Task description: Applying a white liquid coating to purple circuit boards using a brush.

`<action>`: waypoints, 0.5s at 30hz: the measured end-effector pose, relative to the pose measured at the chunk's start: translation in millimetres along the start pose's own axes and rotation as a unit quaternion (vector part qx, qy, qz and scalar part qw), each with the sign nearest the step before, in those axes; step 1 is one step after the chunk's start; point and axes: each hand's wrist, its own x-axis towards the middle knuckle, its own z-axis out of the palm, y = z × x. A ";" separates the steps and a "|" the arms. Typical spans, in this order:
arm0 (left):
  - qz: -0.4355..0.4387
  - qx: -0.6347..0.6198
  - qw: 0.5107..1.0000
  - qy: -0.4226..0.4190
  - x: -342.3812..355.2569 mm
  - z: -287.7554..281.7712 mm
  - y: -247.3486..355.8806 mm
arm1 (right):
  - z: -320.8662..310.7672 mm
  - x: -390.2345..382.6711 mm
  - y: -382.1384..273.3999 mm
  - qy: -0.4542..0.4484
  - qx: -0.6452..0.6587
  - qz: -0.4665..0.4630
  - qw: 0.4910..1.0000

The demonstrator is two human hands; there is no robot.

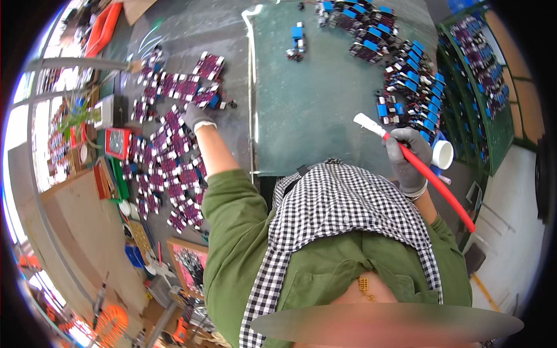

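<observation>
My gloved left hand point(196, 118) reaches into the purple circuit boards with white connectors point(177, 87) on the bench's left side. Its fingertips are at a board with a blue part point(213, 100); whether they grip it I cannot make out. My gloved right hand point(408, 159) grips a red-handled brush point(432, 178) with white bristles, held diagonally over the bench's right side, its bristle end toward the upper left. Beside that hand sit a white cup point(442, 155) and rows of boards with blue relays point(426, 113). A small blue-topped module point(297, 35) lies apart on the green mat point(301, 116).
A green rack of boards point(487, 145) stands at the right. Along the left are a red-framed tray point(117, 142), a grey metal box point(109, 111), a plant point(78, 119) and a green bin point(119, 180). An orange coiled hose point(110, 325) and tools lie at lower left.
</observation>
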 end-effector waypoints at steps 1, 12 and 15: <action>-0.105 -0.286 0.942 0.140 -22.3 9.8 12.7 | -4.7 -3.0 3.1 0.039 -0.051 -0.005 0.998; 0.382 -0.060 0.899 -0.205 -65.7 183.7 240.9 | -148.3 -59.6 79.7 0.348 -0.219 0.157 0.898; 0.354 -0.059 0.892 -0.274 -56.8 205.5 233.2 | -193.0 -86.8 106.3 0.324 -0.239 0.241 0.883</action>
